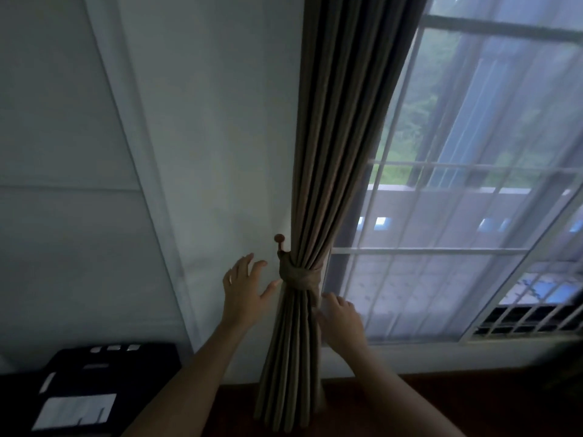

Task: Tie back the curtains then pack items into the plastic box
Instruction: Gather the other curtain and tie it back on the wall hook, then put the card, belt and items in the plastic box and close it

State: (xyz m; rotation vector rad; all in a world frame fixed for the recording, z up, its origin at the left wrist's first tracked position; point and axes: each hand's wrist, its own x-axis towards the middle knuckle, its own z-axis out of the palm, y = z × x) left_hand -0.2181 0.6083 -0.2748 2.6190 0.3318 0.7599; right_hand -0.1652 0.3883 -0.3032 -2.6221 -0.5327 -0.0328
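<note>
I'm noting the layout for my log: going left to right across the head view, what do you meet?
Black object → left hand → curtain tieback → right hand → window → vent grille.

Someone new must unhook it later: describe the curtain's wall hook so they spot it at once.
Start at the window, whose left edge is lined by a gathered brown curtain. A matching fabric tieback cinches it, looping to a small hook on the white wall just left of the curtain. Its round reddish-brown knob stands out against the plain wall.
</note>
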